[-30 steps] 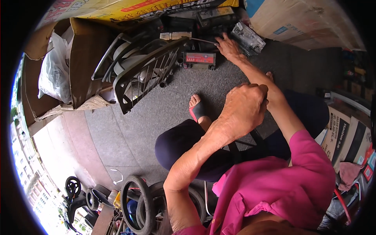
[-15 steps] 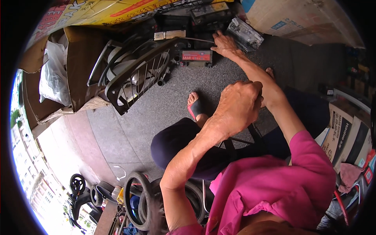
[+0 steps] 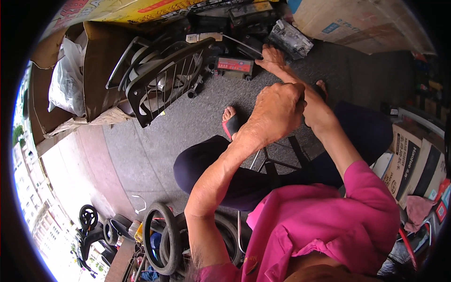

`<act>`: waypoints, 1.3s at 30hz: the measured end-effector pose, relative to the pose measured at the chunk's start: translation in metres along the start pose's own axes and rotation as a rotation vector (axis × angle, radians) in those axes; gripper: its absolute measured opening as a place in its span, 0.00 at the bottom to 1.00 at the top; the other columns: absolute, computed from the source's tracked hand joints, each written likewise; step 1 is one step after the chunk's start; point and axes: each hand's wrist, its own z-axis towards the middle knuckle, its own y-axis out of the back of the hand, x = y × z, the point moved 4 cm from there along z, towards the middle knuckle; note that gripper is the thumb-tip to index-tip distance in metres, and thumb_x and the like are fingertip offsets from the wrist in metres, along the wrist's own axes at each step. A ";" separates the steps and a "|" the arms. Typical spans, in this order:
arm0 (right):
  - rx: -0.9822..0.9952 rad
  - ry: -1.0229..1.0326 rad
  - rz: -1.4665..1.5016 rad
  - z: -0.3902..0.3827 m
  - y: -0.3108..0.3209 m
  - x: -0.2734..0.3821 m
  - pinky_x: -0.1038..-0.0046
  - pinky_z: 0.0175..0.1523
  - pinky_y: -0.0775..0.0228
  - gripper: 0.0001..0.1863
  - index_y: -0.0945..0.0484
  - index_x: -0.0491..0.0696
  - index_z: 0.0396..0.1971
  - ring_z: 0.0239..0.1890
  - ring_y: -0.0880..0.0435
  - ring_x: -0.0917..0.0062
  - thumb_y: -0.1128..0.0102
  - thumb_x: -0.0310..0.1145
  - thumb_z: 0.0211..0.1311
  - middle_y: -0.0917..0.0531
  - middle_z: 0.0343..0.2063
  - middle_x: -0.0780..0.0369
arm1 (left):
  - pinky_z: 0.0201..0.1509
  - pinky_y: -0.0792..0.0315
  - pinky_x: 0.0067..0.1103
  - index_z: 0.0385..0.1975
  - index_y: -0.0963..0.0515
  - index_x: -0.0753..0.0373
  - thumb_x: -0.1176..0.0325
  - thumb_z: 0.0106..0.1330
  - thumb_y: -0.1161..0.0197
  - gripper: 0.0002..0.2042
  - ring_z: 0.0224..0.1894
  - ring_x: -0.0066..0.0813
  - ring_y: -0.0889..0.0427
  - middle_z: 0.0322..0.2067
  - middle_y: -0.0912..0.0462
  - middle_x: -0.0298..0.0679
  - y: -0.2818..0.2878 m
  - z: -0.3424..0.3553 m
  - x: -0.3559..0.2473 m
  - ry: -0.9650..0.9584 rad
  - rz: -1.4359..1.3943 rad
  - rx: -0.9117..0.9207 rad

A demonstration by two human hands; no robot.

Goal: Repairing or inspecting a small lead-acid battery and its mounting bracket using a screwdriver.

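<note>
My left hand (image 3: 278,112) is a closed fist, raised close to me above my right forearm; whatever its fingers hold is hidden. Farther out, my right hand (image 3: 272,58) reaches toward the floor, its fingers closed at the near end of a thin metal rod (image 3: 242,44). The rod slants away to the far left. Below it sits a dark battery with a red label (image 3: 233,66). Just beyond my right hand lies a grey and black block-shaped thing, partly wrapped in clear plastic (image 3: 291,40).
At the left, a dark metal rack (image 3: 171,77) leans by an open cardboard box (image 3: 101,70) holding a white plastic bag (image 3: 68,77). Tyres (image 3: 162,239) stand at lower left. Cartons (image 3: 408,162) are stacked right; a large cardboard sheet (image 3: 361,23) stands far right.
The rod tilts more steeply, its far end now higher than its end at my right hand. My left fist sits slightly higher and more to the left. The whole view has shifted a little.
</note>
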 end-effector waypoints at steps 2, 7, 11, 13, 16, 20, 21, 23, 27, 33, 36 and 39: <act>0.026 -0.082 0.076 -0.012 -0.002 -0.001 0.61 0.48 0.29 0.30 0.29 0.39 0.42 0.44 0.22 0.56 0.32 0.43 0.42 0.22 0.38 0.49 | 0.35 0.29 0.34 0.28 0.26 0.69 0.71 0.54 0.41 0.07 0.30 0.49 0.22 0.25 0.22 0.52 0.000 -0.001 -0.001 0.006 0.009 0.027; -0.062 -0.142 0.046 -0.066 -0.031 0.006 0.62 0.46 0.29 0.28 0.27 0.40 0.38 0.42 0.20 0.61 0.33 0.46 0.41 0.20 0.35 0.52 | 0.35 0.28 0.32 0.30 0.24 0.67 0.71 0.55 0.41 0.07 0.29 0.44 0.21 0.26 0.21 0.49 0.007 -0.013 0.012 -0.038 0.062 -0.036; -0.450 -0.101 0.136 -0.091 -0.082 -0.149 0.64 0.46 0.28 0.28 0.27 0.42 0.37 0.41 0.20 0.61 0.33 0.48 0.42 0.19 0.33 0.51 | 0.31 0.30 0.19 0.33 0.22 0.66 0.70 0.57 0.40 0.07 0.27 0.22 0.23 0.25 0.19 0.39 0.001 0.039 -0.059 -0.231 -0.146 0.059; 0.085 -0.307 0.200 -0.142 -0.076 -0.006 0.63 0.45 0.27 0.29 0.27 0.43 0.38 0.39 0.19 0.59 0.33 0.49 0.42 0.19 0.35 0.51 | 0.32 0.33 0.16 0.33 0.22 0.65 0.68 0.58 0.39 0.07 0.28 0.17 0.25 0.24 0.20 0.33 0.025 -0.013 0.025 0.013 -0.302 -0.065; 0.117 -0.337 0.300 -0.186 -0.068 -0.002 0.62 0.44 0.28 0.29 0.27 0.41 0.38 0.39 0.20 0.57 0.32 0.49 0.42 0.20 0.34 0.50 | 0.34 0.34 0.16 0.32 0.20 0.61 0.66 0.58 0.37 0.07 0.29 0.17 0.25 0.25 0.20 0.31 0.033 -0.019 0.022 0.071 -0.547 -0.141; 0.112 -0.339 0.452 -0.218 -0.053 -0.021 0.65 0.41 0.28 0.29 0.28 0.40 0.42 0.37 0.19 0.61 0.33 0.46 0.44 0.19 0.31 0.52 | 0.35 0.33 0.17 0.34 0.21 0.63 0.66 0.58 0.38 0.08 0.31 0.21 0.22 0.27 0.18 0.36 0.029 -0.022 0.035 0.140 -0.604 -0.180; 0.084 -0.323 0.503 -0.219 -0.040 -0.021 0.69 0.40 0.27 0.25 0.29 0.40 0.43 0.36 0.19 0.66 0.35 0.39 0.47 0.20 0.33 0.52 | 0.36 0.32 0.17 0.33 0.21 0.63 0.66 0.58 0.37 0.08 0.32 0.21 0.22 0.27 0.19 0.36 0.026 -0.026 0.043 0.176 -0.649 -0.218; -0.142 -0.067 0.593 -0.224 -0.006 -0.020 0.74 0.37 0.28 0.21 0.29 0.42 0.44 0.34 0.20 0.73 0.38 0.32 0.49 0.21 0.33 0.55 | 0.37 0.32 0.17 0.32 0.21 0.63 0.66 0.57 0.37 0.08 0.32 0.22 0.21 0.27 0.19 0.36 0.018 -0.037 0.060 0.247 -0.697 -0.312; -0.097 -0.006 0.944 -0.255 0.075 -0.037 0.84 0.25 0.35 0.17 0.28 0.46 0.46 0.22 0.28 0.87 0.44 0.23 0.54 0.24 0.28 0.65 | 0.39 0.31 0.20 0.35 0.24 0.64 0.68 0.60 0.41 0.08 0.35 0.26 0.23 0.30 0.21 0.38 -0.031 -0.060 0.090 0.476 -1.009 -0.422; -0.154 0.033 1.027 -0.327 0.135 -0.055 0.82 0.33 0.28 0.11 0.23 0.40 0.36 0.28 0.20 0.83 0.42 0.22 0.51 0.18 0.28 0.60 | 0.44 0.33 0.25 0.32 0.25 0.58 0.66 0.60 0.40 0.05 0.38 0.30 0.25 0.31 0.22 0.34 -0.118 -0.089 0.106 0.648 -1.763 -0.549; -0.177 0.014 1.078 -0.354 0.146 -0.052 0.84 0.30 0.30 0.10 0.23 0.38 0.35 0.25 0.22 0.85 0.42 0.21 0.50 0.19 0.24 0.62 | 0.41 0.31 0.25 0.30 0.23 0.59 0.62 0.63 0.42 0.07 0.35 0.28 0.23 0.29 0.20 0.35 -0.115 -0.074 0.086 0.334 -2.098 -0.383; -0.192 0.033 1.105 -0.358 0.143 -0.049 0.85 0.28 0.31 0.10 0.23 0.38 0.35 0.23 0.22 0.86 0.43 0.20 0.49 0.19 0.23 0.62 | 0.42 0.30 0.25 0.30 0.23 0.59 0.63 0.62 0.41 0.07 0.36 0.28 0.23 0.28 0.20 0.35 -0.119 -0.074 0.098 0.252 -2.143 -0.382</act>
